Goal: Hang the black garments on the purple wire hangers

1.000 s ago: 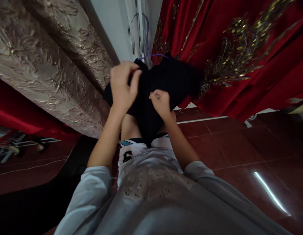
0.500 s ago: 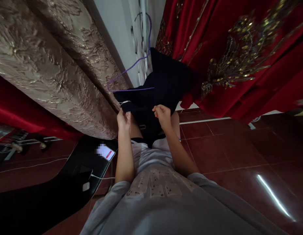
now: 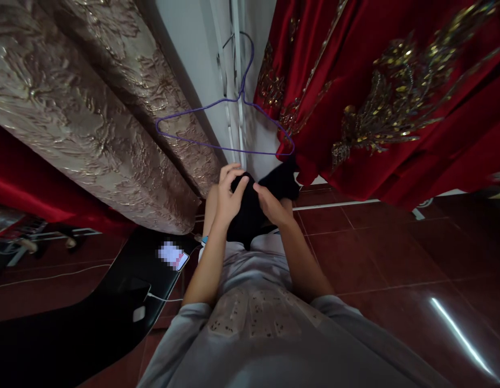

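Observation:
A dark navy or black garment (image 3: 248, 213) lies bunched over my lap, with part of it spreading right over my knee. My left hand (image 3: 230, 193) has its fingers curled over the garment's upper edge, the thumb on the near side. Close by on the right, my right hand (image 3: 271, 205) grips the same cloth, its fingertips partly hidden. Beyond both hands a purple wire hanger (image 3: 242, 96) hangs bare from a white rack post, apart from the garment.
Red sequined dresses (image 3: 428, 118) hang at the right, and a beige textured gown (image 3: 124, 124) at the left. On a black bench (image 3: 112, 280) lie a lit phone (image 3: 175, 255), a darker device with a white cable, and a small white case (image 3: 139, 313). The floor is red tile (image 3: 355, 253).
The dark garment has come off the purple hanger and dropped onto my lap. The whole hanger now shows. My left hand moved right, closer to my right hand.

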Action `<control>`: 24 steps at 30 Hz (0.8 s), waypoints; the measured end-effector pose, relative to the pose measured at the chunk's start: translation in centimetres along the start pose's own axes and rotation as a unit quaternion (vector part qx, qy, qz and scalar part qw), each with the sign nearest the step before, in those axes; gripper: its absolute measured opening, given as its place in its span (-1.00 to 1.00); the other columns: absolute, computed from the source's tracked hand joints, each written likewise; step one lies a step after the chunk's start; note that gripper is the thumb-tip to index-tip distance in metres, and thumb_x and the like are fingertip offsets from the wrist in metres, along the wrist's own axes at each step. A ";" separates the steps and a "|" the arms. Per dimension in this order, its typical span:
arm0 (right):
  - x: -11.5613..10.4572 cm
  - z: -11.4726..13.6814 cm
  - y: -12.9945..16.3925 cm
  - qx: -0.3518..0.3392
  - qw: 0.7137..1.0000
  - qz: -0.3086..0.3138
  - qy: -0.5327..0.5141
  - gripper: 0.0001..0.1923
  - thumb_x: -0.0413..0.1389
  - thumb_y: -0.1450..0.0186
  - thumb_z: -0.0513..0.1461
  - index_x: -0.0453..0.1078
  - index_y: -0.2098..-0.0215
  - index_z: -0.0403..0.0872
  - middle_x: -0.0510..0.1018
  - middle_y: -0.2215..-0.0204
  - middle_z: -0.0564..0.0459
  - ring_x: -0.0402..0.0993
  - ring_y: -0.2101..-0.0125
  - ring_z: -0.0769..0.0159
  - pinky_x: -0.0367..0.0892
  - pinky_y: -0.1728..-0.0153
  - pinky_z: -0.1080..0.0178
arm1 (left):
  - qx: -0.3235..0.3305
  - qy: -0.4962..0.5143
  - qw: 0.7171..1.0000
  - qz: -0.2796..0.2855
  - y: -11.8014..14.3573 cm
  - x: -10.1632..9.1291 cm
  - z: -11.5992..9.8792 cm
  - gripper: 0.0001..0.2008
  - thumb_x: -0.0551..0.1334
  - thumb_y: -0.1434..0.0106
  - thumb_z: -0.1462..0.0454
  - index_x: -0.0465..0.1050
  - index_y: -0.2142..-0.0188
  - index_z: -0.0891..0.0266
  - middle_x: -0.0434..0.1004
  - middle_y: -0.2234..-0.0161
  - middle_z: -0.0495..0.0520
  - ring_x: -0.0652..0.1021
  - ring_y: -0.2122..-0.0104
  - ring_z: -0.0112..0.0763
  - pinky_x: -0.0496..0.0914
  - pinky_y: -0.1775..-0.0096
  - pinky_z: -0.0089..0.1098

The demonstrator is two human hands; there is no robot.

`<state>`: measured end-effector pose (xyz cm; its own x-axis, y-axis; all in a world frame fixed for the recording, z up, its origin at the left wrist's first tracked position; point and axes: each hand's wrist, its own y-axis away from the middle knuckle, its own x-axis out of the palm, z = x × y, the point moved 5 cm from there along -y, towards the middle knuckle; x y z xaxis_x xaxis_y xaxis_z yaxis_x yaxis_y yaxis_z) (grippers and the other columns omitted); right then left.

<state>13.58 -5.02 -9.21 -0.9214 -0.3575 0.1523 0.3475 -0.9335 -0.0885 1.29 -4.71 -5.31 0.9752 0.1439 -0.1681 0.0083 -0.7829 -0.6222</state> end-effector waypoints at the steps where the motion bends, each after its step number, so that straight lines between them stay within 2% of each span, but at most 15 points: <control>1: 0.2 0.6 0.1 0.003 0.999 0.033 -0.016 -0.53 0.04 -0.33 0.10 0.50 0.11 -0.07 0.61 0.22 -0.03 0.53 0.09 0.15 0.48 0.07 0.14 | -0.023 0.019 0.999 0.030 0.1 -0.1 1.0 -0.67 0.19 -0.43 -0.02 0.53 0.13 0.15 0.52 0.04 0.17 0.52 -0.06 -0.17 0.36 -0.18 -0.18; 3: 0.0 2.4 0.0 -0.028 0.995 0.091 0.005 -0.63 0.24 -0.19 -0.02 0.51 0.14 -0.07 0.60 0.25 0.02 0.53 0.12 0.17 0.45 0.08 0.18 | -0.071 0.048 0.988 0.126 0.8 -0.4 3.0 -0.52 0.10 -0.42 -0.15 0.53 0.11 0.16 0.57 0.16 0.16 0.57 0.04 -0.15 0.45 -0.09 -0.20; 4: -0.5 3.5 -0.3 -0.059 0.993 0.092 0.050 -0.69 0.30 -0.12 -0.14 0.51 0.18 -0.08 0.60 0.27 0.05 0.52 0.15 0.19 0.44 0.09 0.20 | -0.089 0.050 0.977 0.186 1.3 -0.5 3.8 -0.46 0.07 -0.41 -0.20 0.55 0.15 0.17 0.58 0.21 0.17 0.59 0.09 -0.13 0.48 -0.03 -0.20; 6: -1.9 5.7 -1.5 -0.141 0.978 0.037 0.149 -0.81 0.26 -0.06 -0.31 0.50 0.30 -0.08 0.57 0.36 0.09 0.50 0.24 0.25 0.41 0.13 0.23 | -0.106 0.036 0.950 0.292 2.4 -1.1 4.7 -0.45 0.11 -0.37 -0.21 0.57 0.27 0.20 0.59 0.29 0.17 0.60 0.18 -0.11 0.52 0.07 -0.20; 8: -3.3 7.5 -3.5 -0.225 0.953 -0.047 0.197 -0.88 0.17 -0.11 -0.37 0.49 0.38 -0.08 0.55 0.41 0.10 0.49 0.30 0.29 0.39 0.16 0.23 | -0.104 0.005 0.929 0.354 3.0 -2.1 5.0 -0.56 0.22 -0.36 -0.11 0.58 0.29 0.21 0.61 0.30 0.16 0.60 0.22 -0.12 0.51 0.08 -0.21; 10: -4.3 8.2 -5.9 -0.292 0.930 -0.103 0.199 -0.85 0.15 -0.17 -0.37 0.51 0.32 -0.06 0.58 0.35 0.08 0.52 0.25 0.27 0.40 0.09 0.20 | -0.103 -0.021 0.933 0.345 2.9 -3.7 5.2 -0.67 0.27 -0.35 0.00 0.60 0.21 0.21 0.62 0.25 0.14 0.61 0.19 -0.14 0.50 0.06 -0.24; 12: -4.8 7.6 -8.8 -0.317 0.919 -0.119 0.202 -0.79 0.16 -0.23 -0.34 0.54 0.18 -0.05 0.62 0.19 0.03 0.54 0.11 0.24 0.38 -0.06 0.16 | -0.123 -0.022 0.936 0.329 2.5 -5.2 5.5 -0.70 0.24 -0.38 0.05 0.59 0.12 0.21 0.63 0.20 0.13 0.61 0.15 -0.16 0.51 0.05 -0.25; 14: -5.6 6.0 -11.4 -0.282 0.924 -0.121 0.230 -0.81 0.18 -0.27 -0.30 0.53 0.14 -0.07 0.62 0.13 -0.02 0.53 0.05 0.23 0.35 -0.15 0.14 | -0.145 -0.018 0.929 0.340 2.4 -6.5 6.3 -0.72 0.23 -0.39 0.08 0.59 0.09 0.19 0.64 0.17 0.14 0.62 0.15 -0.17 0.51 0.07 -0.26; 16: -6.8 4.1 -13.0 -0.220 0.932 -0.115 0.262 -0.92 0.18 -0.30 -0.24 0.50 0.27 -0.09 0.61 0.26 -0.02 0.54 0.15 0.23 0.40 -0.07 0.13 | -0.153 -0.054 0.916 0.367 2.3 -7.9 7.4 -0.80 0.31 -0.31 0.13 0.61 0.19 0.18 0.65 0.25 0.11 0.64 0.24 -0.19 0.51 0.16 -0.31; 18: -8.4 3.0 -12.9 -0.188 0.936 -0.114 0.273 -0.82 0.19 -0.32 -0.16 0.44 0.40 -0.08 0.55 0.40 0.02 0.50 0.29 0.25 0.45 0.08 0.14 | -0.158 -0.104 0.912 0.364 1.6 -9.7 8.7 -0.90 0.41 -0.18 0.20 0.60 0.39 0.17 0.60 0.45 0.05 0.58 0.46 -0.26 0.46 0.32 -0.37; 20: -10.4 3.2 -11.4 -0.198 0.932 -0.133 0.271 -0.74 0.21 -0.30 -0.08 0.42 0.44 -0.07 0.52 0.45 0.03 0.45 0.36 0.28 0.45 0.20 0.17 | -0.163 -0.131 0.921 0.328 0.2 -11.9 9.6 -0.83 0.43 -0.10 0.26 0.51 0.55 0.16 0.46 0.61 -0.01 0.45 0.61 -0.33 0.42 0.38 -0.38; 22: -12.1 4.3 -9.4 -0.215 0.924 -0.158 0.275 -0.71 0.24 -0.28 -0.05 0.43 0.45 -0.08 0.51 0.47 0.03 0.42 0.41 0.30 0.42 0.27 0.19 | -0.150 -0.144 0.941 0.268 -2.1 -14.0 9.3 -0.83 0.40 -0.12 0.29 0.48 0.55 0.17 0.47 0.57 0.01 0.49 0.54 -0.30 0.46 0.23 -0.34; 24: -13.1 5.5 -7.8 -0.222 0.919 -0.165 0.281 -0.69 0.26 -0.27 -0.04 0.44 0.47 -0.09 0.50 0.49 0.04 0.40 0.45 0.33 0.37 0.34 0.22 | -0.103 -0.164 0.962 0.194 -4.9 -15.6 7.7 -0.92 0.35 -0.18 0.30 0.52 0.45 0.21 0.60 0.33 0.12 0.60 0.24 -0.19 0.41 -0.07 -0.25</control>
<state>23.86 6.79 -5.07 -0.9518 0.1307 -0.2776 0.0422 -0.8405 -0.5402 -15.66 1.54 -5.49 0.7910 -0.0269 -0.6112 -0.2662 -0.9146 -0.3042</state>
